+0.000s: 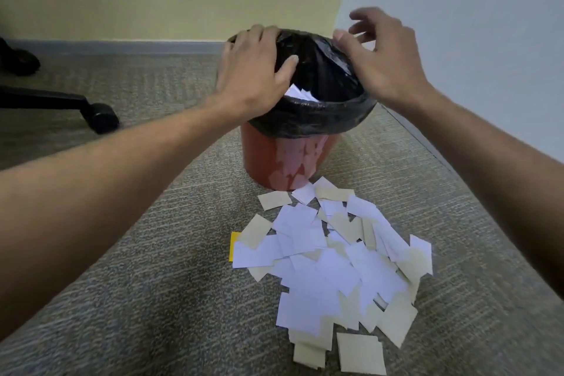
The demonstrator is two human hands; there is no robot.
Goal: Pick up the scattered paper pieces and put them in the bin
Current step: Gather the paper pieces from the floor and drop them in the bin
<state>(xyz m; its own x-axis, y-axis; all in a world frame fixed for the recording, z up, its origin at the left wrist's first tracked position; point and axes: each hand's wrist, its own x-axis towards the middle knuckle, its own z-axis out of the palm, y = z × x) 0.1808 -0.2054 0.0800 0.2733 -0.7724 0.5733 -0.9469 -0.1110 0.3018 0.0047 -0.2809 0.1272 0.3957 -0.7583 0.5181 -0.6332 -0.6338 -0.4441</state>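
Both hands at the rim of the bin (pixel 268 159) — paper pieces (pixel 332 256) heaped on the carpet (pixel 152 284) in front of it.
The left hand (pixel 253 73) lies flat over the black liner (pixel 320 119), fingers straight; the right hand (pixel 384 61) hovers at the far rim, fingers loosely spread, holding nothing. A few white pieces show inside the bin — a chair caster (pixel 102 117) stands to the left.
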